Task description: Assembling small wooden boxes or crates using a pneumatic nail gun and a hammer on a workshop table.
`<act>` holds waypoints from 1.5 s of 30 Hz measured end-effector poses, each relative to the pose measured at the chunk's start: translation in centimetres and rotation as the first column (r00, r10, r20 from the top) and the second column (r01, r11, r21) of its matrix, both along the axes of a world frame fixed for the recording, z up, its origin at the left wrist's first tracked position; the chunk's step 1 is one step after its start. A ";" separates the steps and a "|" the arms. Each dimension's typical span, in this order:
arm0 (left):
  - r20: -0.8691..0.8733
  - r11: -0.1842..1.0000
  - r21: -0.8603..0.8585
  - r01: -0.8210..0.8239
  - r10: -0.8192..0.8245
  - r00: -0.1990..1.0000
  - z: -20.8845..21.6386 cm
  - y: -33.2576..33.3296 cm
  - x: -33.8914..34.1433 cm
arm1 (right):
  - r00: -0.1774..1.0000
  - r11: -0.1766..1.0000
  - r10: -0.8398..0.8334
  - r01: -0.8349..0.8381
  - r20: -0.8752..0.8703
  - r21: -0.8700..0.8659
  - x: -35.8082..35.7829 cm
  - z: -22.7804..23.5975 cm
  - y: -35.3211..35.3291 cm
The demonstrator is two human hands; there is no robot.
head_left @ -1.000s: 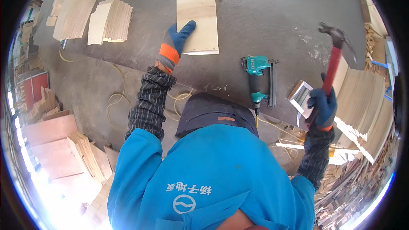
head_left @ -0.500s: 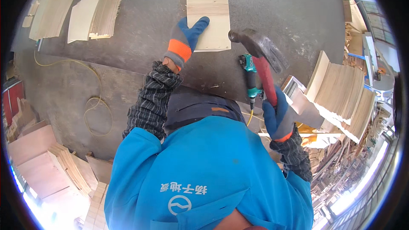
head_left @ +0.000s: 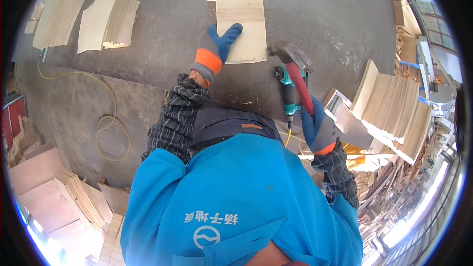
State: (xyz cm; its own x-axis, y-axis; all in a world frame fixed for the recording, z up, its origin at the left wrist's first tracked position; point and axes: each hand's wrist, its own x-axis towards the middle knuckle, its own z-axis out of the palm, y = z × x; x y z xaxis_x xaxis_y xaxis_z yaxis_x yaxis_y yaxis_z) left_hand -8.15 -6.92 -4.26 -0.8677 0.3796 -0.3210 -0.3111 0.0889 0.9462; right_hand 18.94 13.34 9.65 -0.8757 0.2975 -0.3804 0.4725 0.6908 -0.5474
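Observation:
A pale wooden board [head_left: 244, 17] lies on the dark table, its near end toward me. My left hand [head_left: 217, 42], in a blue and grey glove with an orange cuff, is closed on its left edge near that end. The thumb rests on top and the other fingers are partly hidden. My right hand [head_left: 318, 125], gloved alike, is wrapped round the red handle of a claw hammer [head_left: 298, 81]. The dark head is slightly blurred, just right of the board's near corner. Beneath the hammer lies a teal and black air nailer [head_left: 287, 86], partly covered.
Stacks of thin boards [head_left: 106, 19] stand at the far left of the table [head_left: 162, 19]. Another large stack [head_left: 391, 106] is at the right. A yellow air hose [head_left: 116, 103] coils on the floor to the left. Scrap wood [head_left: 389, 197] is heaped at the lower right.
The hammer has come down closer to the table, its head now over the nailer's top. My left hand keeps its place on the board.

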 end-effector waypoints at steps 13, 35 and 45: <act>-0.065 0.999 -0.028 -0.019 0.017 0.998 0.5 -0.1 -0.1 | 0.985 1.000 -0.018 0.018 -0.174 0.000 0.7 0.2 0.0; -0.117 0.996 -0.064 0.067 -0.075 0.990 0.3 -0.3 -1.0 | 0.853 0.788 -0.484 0.523 -0.196 0.326 4.1 -20.1 18.5; 0.050 1.000 -0.012 0.004 -0.003 0.999 3.5 -1.1 2.1 | 0.848 0.696 -0.351 0.520 -0.397 0.496 4.5 -22.2 17.8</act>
